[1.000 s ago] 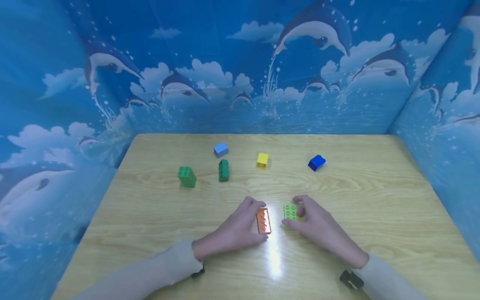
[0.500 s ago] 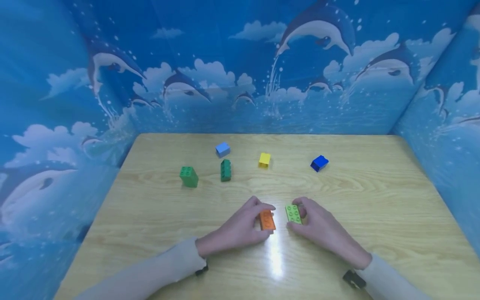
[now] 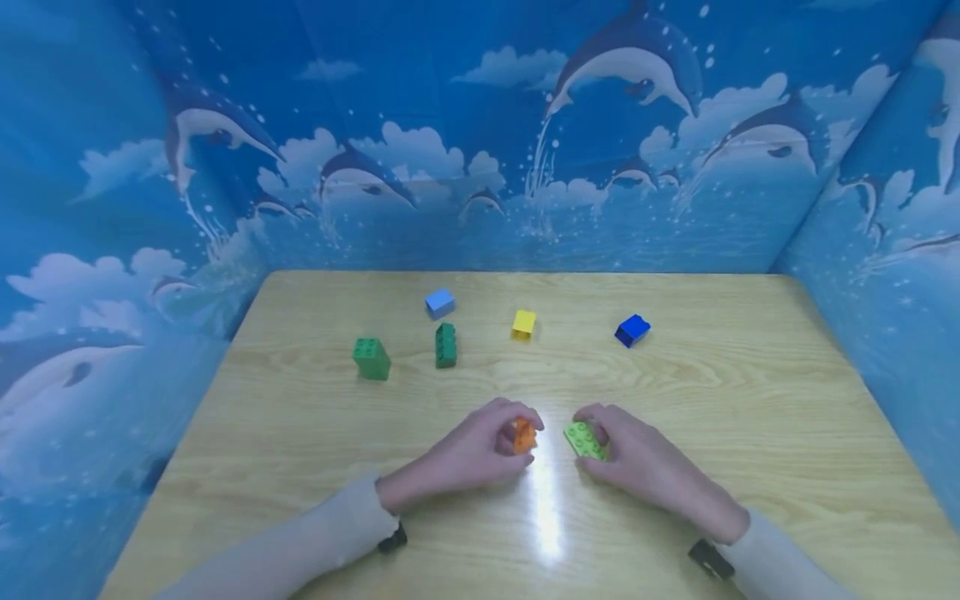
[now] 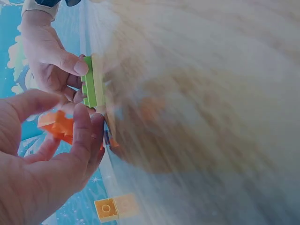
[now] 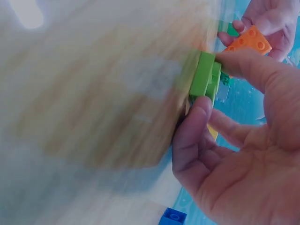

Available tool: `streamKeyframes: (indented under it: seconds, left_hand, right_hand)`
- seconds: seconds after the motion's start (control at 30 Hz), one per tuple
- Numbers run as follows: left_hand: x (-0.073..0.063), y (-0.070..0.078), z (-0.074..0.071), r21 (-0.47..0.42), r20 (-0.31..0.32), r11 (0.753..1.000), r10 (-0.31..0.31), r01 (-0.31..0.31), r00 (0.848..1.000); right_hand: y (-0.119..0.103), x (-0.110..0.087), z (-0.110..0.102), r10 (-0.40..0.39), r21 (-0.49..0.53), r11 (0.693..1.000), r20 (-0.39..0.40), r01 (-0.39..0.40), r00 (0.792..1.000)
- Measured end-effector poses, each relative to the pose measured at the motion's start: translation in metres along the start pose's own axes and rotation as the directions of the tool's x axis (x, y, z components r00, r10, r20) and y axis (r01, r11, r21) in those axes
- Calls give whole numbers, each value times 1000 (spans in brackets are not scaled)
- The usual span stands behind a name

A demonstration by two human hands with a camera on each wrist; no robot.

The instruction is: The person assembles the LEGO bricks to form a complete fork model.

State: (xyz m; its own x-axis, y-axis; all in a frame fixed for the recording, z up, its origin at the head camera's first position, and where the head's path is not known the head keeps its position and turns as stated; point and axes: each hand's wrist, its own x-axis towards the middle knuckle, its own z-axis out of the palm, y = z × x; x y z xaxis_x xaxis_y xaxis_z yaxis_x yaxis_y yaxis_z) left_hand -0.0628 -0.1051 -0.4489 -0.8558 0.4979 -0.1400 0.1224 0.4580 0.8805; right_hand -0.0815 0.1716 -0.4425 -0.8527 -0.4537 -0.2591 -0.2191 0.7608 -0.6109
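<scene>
My left hand (image 3: 483, 446) holds an orange toy brick (image 3: 524, 435) between thumb and fingers. In the right wrist view the studs of this orange brick (image 5: 251, 42) show, and it is tilted. The fingers of my right hand (image 3: 637, 450) grip a light green studded brick (image 3: 583, 440) by its ends, a short way to the right of the orange one. Studs up, the light green brick (image 4: 89, 83) sits low at the tabletop in the left wrist view. Part of the orange brick is hidden behind the left fingers.
Farther back on the wooden table (image 3: 750, 375) stand a tall green block (image 3: 372, 359), a dark green brick (image 3: 446, 346) on its side, a light blue brick (image 3: 440, 304), a yellow brick (image 3: 523, 325) and a dark blue brick (image 3: 633, 331). Dolphin-print cloth (image 3: 450, 225) borders the table.
The orange brick has turned in my left hand, from its long studded top showing to a tilted, shorter outline. In my right hand the light green brick has swung counterclockwise.
</scene>
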Motion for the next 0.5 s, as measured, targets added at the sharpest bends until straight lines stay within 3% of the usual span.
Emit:
streamKeyframes:
  seconds: [0.27,0.5]
  left_hand:
    - [2,2,2,-164,22,983,-77,80,997]
    - [5,4,1,-199,-43,965,-184,172,982]
  right_hand:
    - [1,-2,-4,-16,-20,1000,29,16,999]
    - [1,-2,-4,-20,-11,1000,9,20,1000]
